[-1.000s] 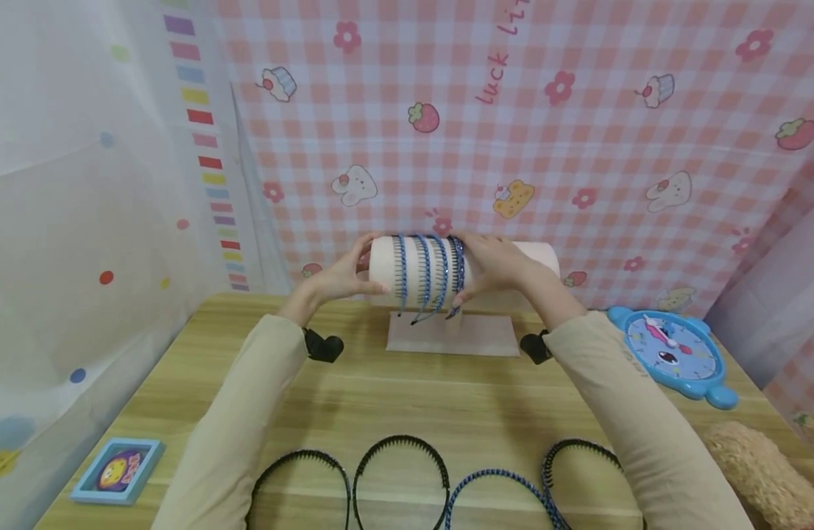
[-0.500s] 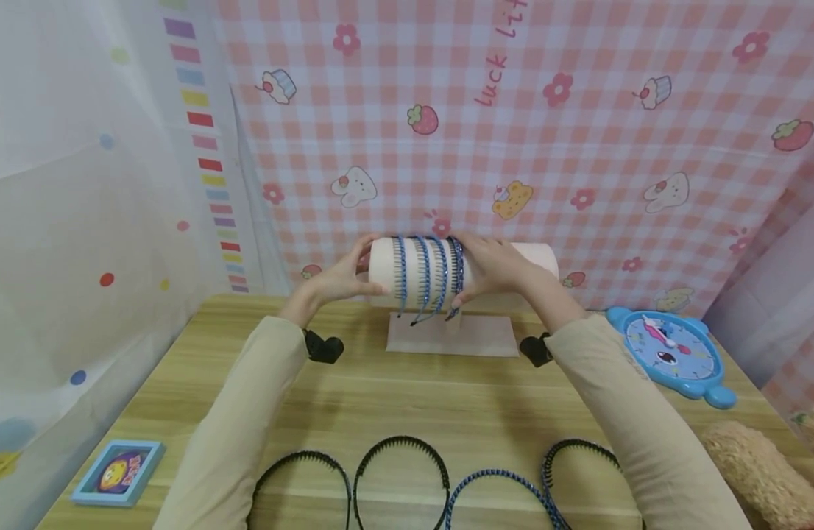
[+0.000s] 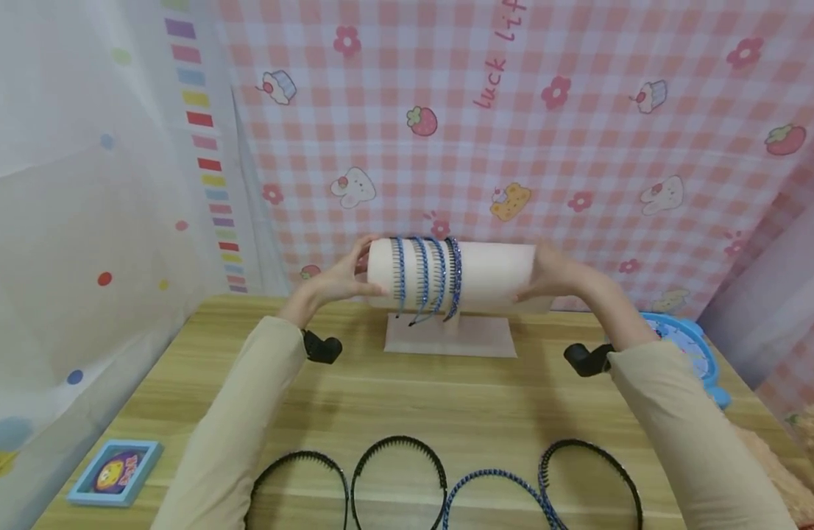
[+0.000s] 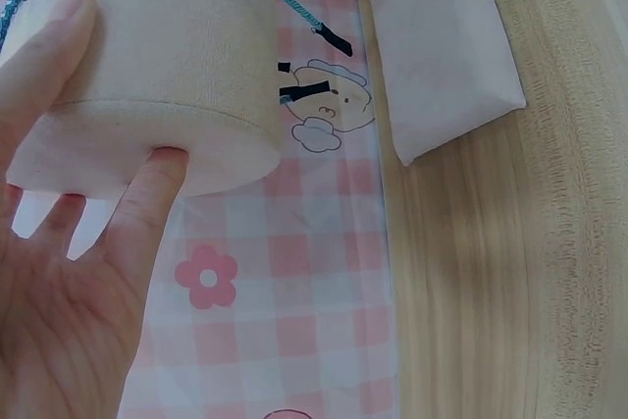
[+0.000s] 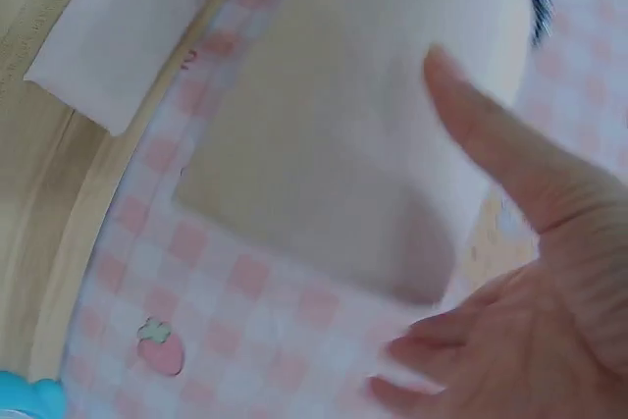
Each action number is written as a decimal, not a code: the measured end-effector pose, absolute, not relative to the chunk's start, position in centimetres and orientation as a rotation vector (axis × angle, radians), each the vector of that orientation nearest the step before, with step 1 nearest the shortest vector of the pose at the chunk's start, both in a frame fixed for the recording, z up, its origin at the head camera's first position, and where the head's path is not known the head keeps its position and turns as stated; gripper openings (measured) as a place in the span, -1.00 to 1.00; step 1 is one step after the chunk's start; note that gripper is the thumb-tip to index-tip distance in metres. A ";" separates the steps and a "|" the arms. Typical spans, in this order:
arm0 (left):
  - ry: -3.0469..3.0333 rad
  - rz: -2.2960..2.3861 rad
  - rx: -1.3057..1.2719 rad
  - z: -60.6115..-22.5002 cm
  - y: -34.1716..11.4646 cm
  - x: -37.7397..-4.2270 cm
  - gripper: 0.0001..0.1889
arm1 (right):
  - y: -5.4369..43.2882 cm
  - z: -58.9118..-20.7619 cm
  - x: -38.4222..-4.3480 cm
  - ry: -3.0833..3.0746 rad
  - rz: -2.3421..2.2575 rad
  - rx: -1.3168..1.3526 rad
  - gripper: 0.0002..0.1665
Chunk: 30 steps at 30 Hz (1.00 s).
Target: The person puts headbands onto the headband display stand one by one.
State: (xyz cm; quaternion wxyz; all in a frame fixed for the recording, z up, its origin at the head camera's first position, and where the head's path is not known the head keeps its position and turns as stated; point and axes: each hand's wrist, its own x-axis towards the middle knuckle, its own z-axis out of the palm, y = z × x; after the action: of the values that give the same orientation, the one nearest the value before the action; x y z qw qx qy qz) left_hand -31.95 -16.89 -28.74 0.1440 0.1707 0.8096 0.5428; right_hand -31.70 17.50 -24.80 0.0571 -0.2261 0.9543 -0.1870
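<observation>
A cream padded roll on a headband stand (image 3: 493,274) stands at the back of the table, above a flat pale base. Several blue beaded comb headbands circle its left half; the rightmost, a dark sparkly headband (image 3: 455,276), sits near the middle. My left hand (image 3: 337,281) grips the roll's left end; in the left wrist view its thumb (image 4: 61,41) lies on the roll and fingers press the end face. Around the right end is my right hand (image 3: 558,272), thumb in front and other fingers behind, straight and spread in the right wrist view. Whether they touch the roll I cannot tell.
Toothed headbands, among them a black headband (image 3: 400,440) and a blue headband (image 3: 493,473), lie along the table's front. A small blue picture frame (image 3: 76,486) lies front left. A blue toy clock (image 3: 698,353) and a plush (image 3: 778,471) are at the right, partly behind the right arm.
My right hand has left the rightmost headband and moved right to the roll's right end. That headband stays on the roll. My left hand keeps its place.
</observation>
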 end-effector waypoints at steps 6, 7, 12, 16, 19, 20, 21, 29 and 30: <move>2.348 1.561 0.510 -29.0 -17.3 -32.2 0.00 | 21.2 -25.6 -30.1 2.592 -0.243 -0.545 -0.06; 2.352 1.559 0.511 -29.2 -17.4 -32.3 0.00 | 21.5 -26.1 -29.8 2.511 -0.200 -0.513 -0.06; 2.366 1.547 0.515 -30.1 -17.5 -33.0 0.00 | 22.3 -29.7 -28.3 2.197 -0.206 -0.487 -0.32; 2.361 1.550 0.520 -30.1 -17.3 -33.2 0.00 | 22.1 -32.3 -27.3 2.108 -0.192 -0.527 -0.65; 2.345 1.555 0.503 -29.5 -17.1 -32.7 0.01 | 21.4 -33.9 -26.7 2.081 -0.132 -0.541 -0.77; 2.342 1.558 0.502 -29.4 -17.1 -32.7 0.01 | 21.1 -34.3 -26.5 2.078 -0.095 -0.547 -0.80; 2.342 1.559 0.499 -29.4 -17.1 -32.6 0.01 | 20.7 -34.7 -26.3 2.083 -0.052 -0.551 -0.81; 2.362 1.557 0.514 -30.1 -17.2 -33.1 0.01 | 19.7 -36.4 -24.5 2.291 0.141 -0.576 -0.77; 2.365 1.554 0.519 -30.1 -17.3 -33.2 0.01 | 19.8 -36.4 -24.6 2.308 0.125 -0.580 -0.76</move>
State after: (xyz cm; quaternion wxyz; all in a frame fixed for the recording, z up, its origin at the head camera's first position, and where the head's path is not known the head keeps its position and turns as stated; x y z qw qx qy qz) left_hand -33.19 -17.28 -30.09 0.1318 0.1789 0.8148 0.5354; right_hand -24.56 19.83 -36.42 0.3702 -0.2261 0.8997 0.0488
